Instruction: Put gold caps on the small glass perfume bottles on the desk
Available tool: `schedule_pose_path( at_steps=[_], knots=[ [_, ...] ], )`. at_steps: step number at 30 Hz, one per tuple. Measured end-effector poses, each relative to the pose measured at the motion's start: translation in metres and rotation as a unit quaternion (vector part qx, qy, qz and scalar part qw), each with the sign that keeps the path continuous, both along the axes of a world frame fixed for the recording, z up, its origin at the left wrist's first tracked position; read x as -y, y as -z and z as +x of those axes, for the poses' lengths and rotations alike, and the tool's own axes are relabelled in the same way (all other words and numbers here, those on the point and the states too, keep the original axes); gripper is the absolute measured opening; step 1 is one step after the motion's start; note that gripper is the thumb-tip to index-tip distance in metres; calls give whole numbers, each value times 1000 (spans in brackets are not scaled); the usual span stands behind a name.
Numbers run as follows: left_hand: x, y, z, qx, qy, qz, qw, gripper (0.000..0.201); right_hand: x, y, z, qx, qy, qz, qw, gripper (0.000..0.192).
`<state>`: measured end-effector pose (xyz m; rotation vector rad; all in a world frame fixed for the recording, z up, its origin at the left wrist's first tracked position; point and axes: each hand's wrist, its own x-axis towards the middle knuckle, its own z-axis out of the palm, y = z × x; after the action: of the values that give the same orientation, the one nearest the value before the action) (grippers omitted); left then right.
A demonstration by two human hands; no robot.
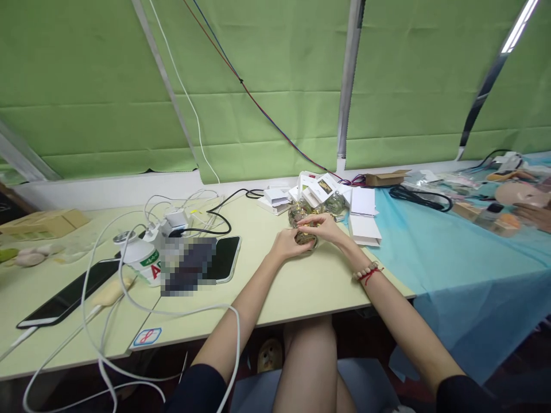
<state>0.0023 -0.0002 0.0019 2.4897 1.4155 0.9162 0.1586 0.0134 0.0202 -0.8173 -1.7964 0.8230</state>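
"Is that glinting thing [306,238] metal?"

"Metal or clear plastic, I can't quite tell from here. The white boxes [365,230] are smooth, matt card."

"And the phone screen's [227,258] glossy, the blue sheet [439,246] thin and creased."

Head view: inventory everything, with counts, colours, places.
Shiny items: several, clear and gold, at the hands
Small boxes: several, white, beyond the hands
Tabletops: two, pale yellow, edge to edge
Phone: one, black screen, left of hands
Flat device: one, black, far left
Bottle: one, white, left of phone
Chargers: several, white, behind bottle
Cables: many, mixed colours, both sides
Cartons: several, brownish, left and right
Sheet: one, blue, right
Wall panels: several, green, back
Bracelet: one, beige and red, right wrist
Left hand: one, bare, centre
Right hand: one, bare, centre
Legs: two, bare, below table
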Motion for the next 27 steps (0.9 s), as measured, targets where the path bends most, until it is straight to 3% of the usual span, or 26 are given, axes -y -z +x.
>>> schedule_pose_path(
  at_steps=[7, 11, 15, 18, 22, 25, 27],
  knots=[
    [0, 3, -4, 13, 5, -3, 1000, 39, 0, 3, -1, -24, -21, -26, 999, 33],
    [2, 1, -5, 15, 3, -7, 1000, 40, -2, 9, 0, -11, -47, -58, 997, 45],
    [0, -3, -12, -5, -24, -22, 999, 44, -10, 14, -1, -102, -64, -110, 987, 54],
    [-3, -6, -25, -18, -52, -6, 998, 45, -16, 15, 1, -182, -2, -137, 974, 54],
    [-6, -10, -48, -24, -146, -5, 989, 52, -20, 15, 8, -279, 131, -136, 941, 47],
    [-9, -10, -61, -3, -258, -41, 965, 55, -19, 16, 9, -310, 159, -130, 928, 44],
    [-13, -8, -67, 35, -294, -44, 954, 53, -18, 17, 7, -295, 155, -123, 935, 42]
  ],
)
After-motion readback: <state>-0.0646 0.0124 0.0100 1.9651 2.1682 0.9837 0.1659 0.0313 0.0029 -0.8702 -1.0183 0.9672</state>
